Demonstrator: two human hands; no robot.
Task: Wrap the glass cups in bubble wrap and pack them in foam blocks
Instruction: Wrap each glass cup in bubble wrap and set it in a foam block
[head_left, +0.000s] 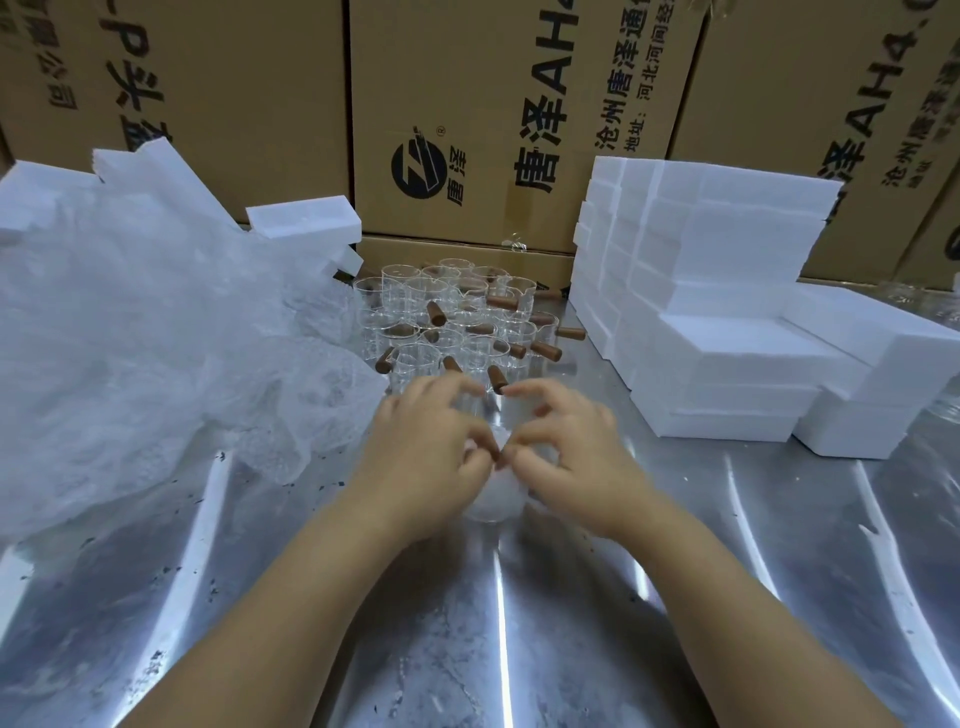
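Observation:
At the middle of the metal table my left hand (426, 457) and my right hand (566, 457) meet around a glass cup wrapped in bubble wrap (496, 499). Fingers and thumbs of both hands pinch the wrap at its top, and the hands hide most of the cup. Just beyond them stand several bare glass cups with brown wooden handles (457, 322). A heap of loose bubble wrap (145, 332) lies to the left. White foam blocks (727, 312) are stacked to the right.
Tall brown cardboard boxes (467, 114) wall off the back of the table. More foam blocks (304, 223) sit behind the bubble wrap heap at the back left. The shiny metal tabletop (363, 623) reaches to the near edge under my forearms.

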